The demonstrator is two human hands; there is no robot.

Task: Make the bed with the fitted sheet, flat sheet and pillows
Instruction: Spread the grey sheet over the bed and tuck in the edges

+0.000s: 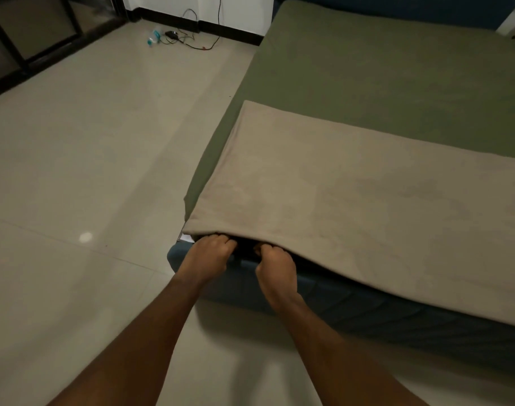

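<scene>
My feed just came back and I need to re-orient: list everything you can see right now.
fitted sheet: one, green, covering the mattress
flat sheet: one, beige, across the near end, draping over the edge
bed base: one, dark blue, under the mattress
floor: pale tiles, left of bed
cables: several, dark, on floor by wall
bottle: one, clear with teal, beside cables
left hand: fingers curled at flat sheet's hem, near corner
right hand: fingers curled under the hem, alongside

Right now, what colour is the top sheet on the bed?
The flat sheet is plain beige, seen in the head view.
</scene>
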